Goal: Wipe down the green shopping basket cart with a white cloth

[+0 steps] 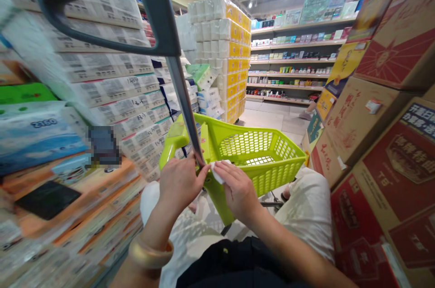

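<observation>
Two hands work close together at a lime-green shopping basket. The left hand clasps a metal pole; the right hand pinches a white tissue just beside it.

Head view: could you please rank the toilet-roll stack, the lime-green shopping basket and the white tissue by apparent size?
1. Tied, unranked: the stack of toilet-roll packs and the lime-green shopping basket; the basket's nearness makes it unsure.
2. Smallest: the white tissue.
</observation>
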Demonstrator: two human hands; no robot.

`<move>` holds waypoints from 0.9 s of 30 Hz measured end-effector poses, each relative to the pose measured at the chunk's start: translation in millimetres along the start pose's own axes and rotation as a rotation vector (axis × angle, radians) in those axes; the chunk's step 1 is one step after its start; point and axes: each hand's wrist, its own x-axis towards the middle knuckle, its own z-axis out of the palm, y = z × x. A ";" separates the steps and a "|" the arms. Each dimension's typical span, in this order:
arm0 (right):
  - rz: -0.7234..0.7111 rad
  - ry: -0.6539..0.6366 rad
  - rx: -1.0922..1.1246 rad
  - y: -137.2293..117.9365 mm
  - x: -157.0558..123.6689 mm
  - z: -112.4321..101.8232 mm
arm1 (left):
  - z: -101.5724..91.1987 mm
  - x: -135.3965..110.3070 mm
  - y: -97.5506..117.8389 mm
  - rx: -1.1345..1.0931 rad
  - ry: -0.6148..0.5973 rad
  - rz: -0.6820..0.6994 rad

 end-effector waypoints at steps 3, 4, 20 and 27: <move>0.046 0.040 -0.043 9.8 -7.1 -4.1 | -0.6 -0.2 0.3 0.011 -0.002 0.009; 0.072 0.056 -0.065 12.7 -8.9 -5.0 | -0.8 -0.3 0.5 0.017 -0.001 0.009; 0.104 0.034 -0.137 9.5 -1.8 1.9 | 5.0 6.5 -8.9 0.012 0.068 0.017; 0.094 0.014 -0.124 9.2 -0.8 2.7 | 24.3 -15.4 6.1 -0.197 0.614 0.017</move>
